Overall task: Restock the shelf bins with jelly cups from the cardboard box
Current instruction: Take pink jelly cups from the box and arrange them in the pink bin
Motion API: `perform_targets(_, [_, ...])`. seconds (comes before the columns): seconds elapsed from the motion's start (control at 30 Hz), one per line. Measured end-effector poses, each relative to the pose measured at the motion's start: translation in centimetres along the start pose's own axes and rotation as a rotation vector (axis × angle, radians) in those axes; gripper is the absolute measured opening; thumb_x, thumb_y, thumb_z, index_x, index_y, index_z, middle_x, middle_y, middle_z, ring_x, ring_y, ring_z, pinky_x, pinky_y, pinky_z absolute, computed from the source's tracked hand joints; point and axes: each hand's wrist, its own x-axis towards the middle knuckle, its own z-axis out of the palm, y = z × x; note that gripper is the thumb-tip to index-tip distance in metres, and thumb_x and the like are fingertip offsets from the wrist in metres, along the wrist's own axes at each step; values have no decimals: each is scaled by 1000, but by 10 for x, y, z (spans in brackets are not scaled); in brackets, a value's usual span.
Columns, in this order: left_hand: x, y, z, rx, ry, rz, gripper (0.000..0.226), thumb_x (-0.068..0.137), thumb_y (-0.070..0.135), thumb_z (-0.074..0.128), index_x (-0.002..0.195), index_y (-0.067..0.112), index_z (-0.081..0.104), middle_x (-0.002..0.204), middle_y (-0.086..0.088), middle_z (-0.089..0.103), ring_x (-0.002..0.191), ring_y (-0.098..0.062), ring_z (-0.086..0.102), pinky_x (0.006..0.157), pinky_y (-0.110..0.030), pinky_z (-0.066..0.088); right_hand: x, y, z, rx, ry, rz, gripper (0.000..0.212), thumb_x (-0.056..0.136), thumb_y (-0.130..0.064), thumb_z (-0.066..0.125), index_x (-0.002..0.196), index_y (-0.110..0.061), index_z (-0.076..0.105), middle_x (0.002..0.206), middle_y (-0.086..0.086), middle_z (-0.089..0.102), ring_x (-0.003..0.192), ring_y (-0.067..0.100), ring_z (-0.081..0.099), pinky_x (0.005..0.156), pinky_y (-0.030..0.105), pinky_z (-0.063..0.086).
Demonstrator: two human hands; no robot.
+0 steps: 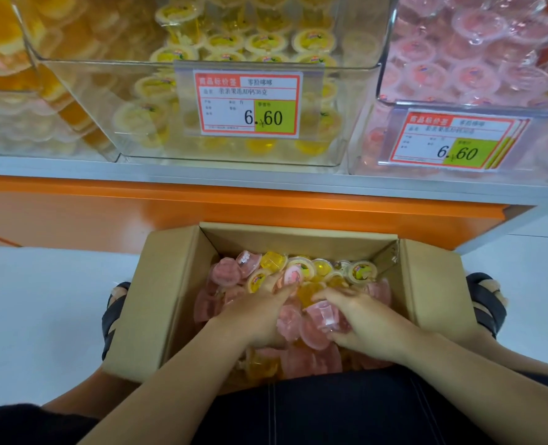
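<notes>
An open cardboard box (pixel 169 284) stands on the floor between my feet, filled with several pink and yellow jelly cups. Both hands are inside it. My left hand (pixel 256 313) lies on the heap, its fingers curled over pink cups (pixel 293 276). My right hand (pixel 359 319) grips a pink jelly cup (pixel 322 314) between thumb and fingers. Above, a clear bin of yellow cups (pixel 234 46) sits in the middle of the shelf, and a clear bin of pink cups (pixel 478 59) sits to its right.
An orange shelf front (pixel 202 210) runs just beyond the box. Price tags reading 6.60 hang on the yellow bin (pixel 248 104) and the pink bin (pixel 452 141). A bin of orange cups (pixel 6 43) is at far left. White tiled floor (pixel 41 300) lies on both sides.
</notes>
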Motion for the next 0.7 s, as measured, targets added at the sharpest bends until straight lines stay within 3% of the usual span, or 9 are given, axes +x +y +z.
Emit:
perform_targets(0.1, [-2,2,7,1,55,11,97,74,39,70,149,37,7,155,9,-14,115,-28,51,84,-34,45,5,-1,3,-8,-30,1,62,72,-37,74,123,-36,39,121,-8,53,110,13,48,90,35,45])
perform_targets(0.2, [-2,-2,14,-84,116,40,93,74,35,70,149,35,13,154,12,-10,118,-26,49,84,-29,41,7,-5,5,-12,-21,65,53,71,-34,73,110,-34,37,99,-3,61,89,17,59,73,39,51])
perform_targets(0.27, [-2,-6,17,-122,144,52,86,74,36,70,146,35,22,153,13,-4,116,-25,51,85,-28,42,8,-6,7,-31,-3,83,49,72,-32,72,102,-33,34,84,-3,63,78,19,62,64,38,51])
perform_targets(0.37, [-3,-4,19,-106,195,48,64,80,38,64,138,31,37,152,3,5,109,-27,57,85,-31,47,7,-9,11,-68,11,93,51,72,-37,72,99,-34,28,81,-6,62,80,19,63,62,34,49])
perform_targets(0.47, [2,2,23,-30,234,19,65,82,35,64,140,30,34,149,1,9,107,-29,57,86,-36,48,5,-13,12,-63,10,107,53,73,-40,72,98,-34,25,78,-10,54,76,16,56,54,27,38])
perform_targets(0.6, [12,-2,30,-78,253,-7,55,79,33,63,131,28,47,137,0,36,113,-24,54,86,-37,50,3,-14,8,-39,16,92,49,78,-38,71,107,-28,32,75,-12,50,75,13,54,62,30,43])
perform_targets(0.7, [15,-3,31,-124,289,5,47,78,31,62,124,27,54,129,2,45,113,-21,54,84,-33,50,1,-13,6,-32,39,84,48,80,-39,69,109,-26,34,70,-12,46,70,11,50,61,30,41])
